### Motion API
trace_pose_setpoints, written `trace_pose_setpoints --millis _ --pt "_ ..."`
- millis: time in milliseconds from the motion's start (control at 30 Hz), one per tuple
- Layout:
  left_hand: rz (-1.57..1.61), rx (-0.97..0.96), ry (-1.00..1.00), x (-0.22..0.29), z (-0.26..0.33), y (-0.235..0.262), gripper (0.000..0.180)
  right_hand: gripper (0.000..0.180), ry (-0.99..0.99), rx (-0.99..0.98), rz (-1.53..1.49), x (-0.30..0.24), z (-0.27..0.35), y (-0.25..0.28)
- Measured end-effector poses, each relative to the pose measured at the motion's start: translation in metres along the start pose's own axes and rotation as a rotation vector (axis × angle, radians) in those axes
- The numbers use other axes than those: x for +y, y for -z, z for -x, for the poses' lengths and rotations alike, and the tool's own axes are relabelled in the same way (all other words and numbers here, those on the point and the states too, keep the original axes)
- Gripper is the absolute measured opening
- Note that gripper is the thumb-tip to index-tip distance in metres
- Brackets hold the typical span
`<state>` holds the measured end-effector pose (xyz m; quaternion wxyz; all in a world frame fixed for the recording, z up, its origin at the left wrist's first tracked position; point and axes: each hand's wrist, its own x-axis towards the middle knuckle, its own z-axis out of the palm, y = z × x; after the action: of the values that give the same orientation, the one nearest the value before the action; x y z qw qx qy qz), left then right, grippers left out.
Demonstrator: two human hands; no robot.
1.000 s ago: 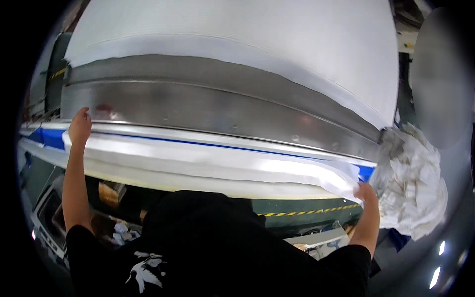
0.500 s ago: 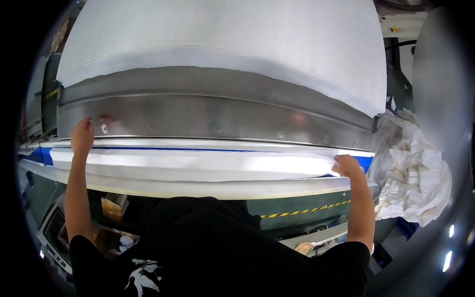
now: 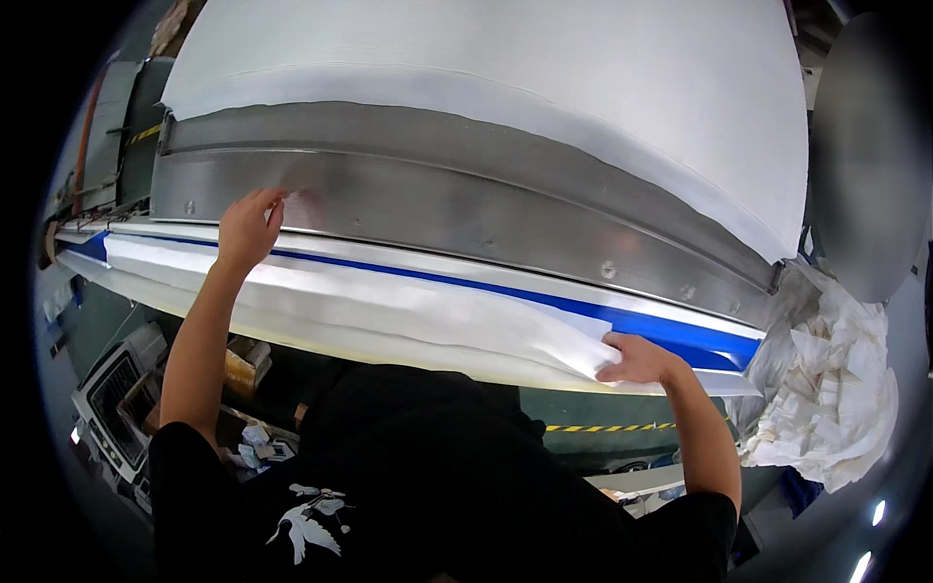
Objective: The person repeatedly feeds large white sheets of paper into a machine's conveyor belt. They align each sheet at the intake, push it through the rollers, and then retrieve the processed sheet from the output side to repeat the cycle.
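Observation:
My right hand (image 3: pixel 637 360) grips the right end of a long white sheet (image 3: pixel 418 301), its fingers closed on the edge. The sheet looks like thin cloth or paper and lies lengthwise along a narrow ledge in front of me. Beneath it shows a blue strip (image 3: pixel 671 338), bare at the right. My left hand (image 3: pixel 250 228) hovers at the lower edge of a shiny metal panel (image 3: pixel 408 209), with loosely bent fingers apart and nothing visible in them. Whether it touches the metal I cannot tell.
Above the metal panel spreads a wide white fabric web (image 3: pixel 505 58). A heap of crumpled white material (image 3: pixel 826 379) hangs at the right end. Below left are a grey-framed box (image 3: pixel 121 398) and a cardboard box (image 3: pixel 245 364). Yellow-black tape (image 3: pixel 607 427) marks the floor.
My right hand has drawn the sheet's right end toward me and left, baring more blue strip. My left hand has shifted right along the metal panel. The view has tilted.

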<state>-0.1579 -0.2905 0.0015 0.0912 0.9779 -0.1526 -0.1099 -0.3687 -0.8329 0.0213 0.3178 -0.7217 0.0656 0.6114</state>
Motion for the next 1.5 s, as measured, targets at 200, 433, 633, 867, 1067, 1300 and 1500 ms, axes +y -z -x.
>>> trace_pose_setpoints --millis 200,433,633,867,1067,1300,1500 --pt "0.061 0.075 0.184 -0.035 0.015 0.005 0.018 0.035 -0.093 0.028 -0.420 0.017 -0.024 -0.019" --pt "0.054 0.200 0.256 -0.088 0.015 -0.008 0.024 0.032 -0.073 0.268 -0.238 0.010 -0.033 -0.028" --pt "-0.092 0.524 0.153 -0.126 -0.034 -0.016 0.031 0.015 0.119 0.390 -0.155 -0.071 -0.070 -0.004" --pt "-0.048 0.586 0.224 -0.149 -0.077 -0.036 0.034 0.023 0.476 0.664 0.469 -0.300 -0.144 0.055" --pt "0.069 0.633 0.237 -0.154 -0.065 -0.031 0.036 0.021 0.804 0.725 0.456 -0.526 -0.237 0.093" --pt "0.133 0.617 0.255 -0.158 -0.069 -0.027 0.038 0.022 0.909 0.778 0.406 -0.678 -0.318 0.126" --pt "0.147 0.576 0.267 -0.160 -0.069 -0.028 0.039 0.020 0.761 0.838 0.466 -0.700 -0.334 0.132"
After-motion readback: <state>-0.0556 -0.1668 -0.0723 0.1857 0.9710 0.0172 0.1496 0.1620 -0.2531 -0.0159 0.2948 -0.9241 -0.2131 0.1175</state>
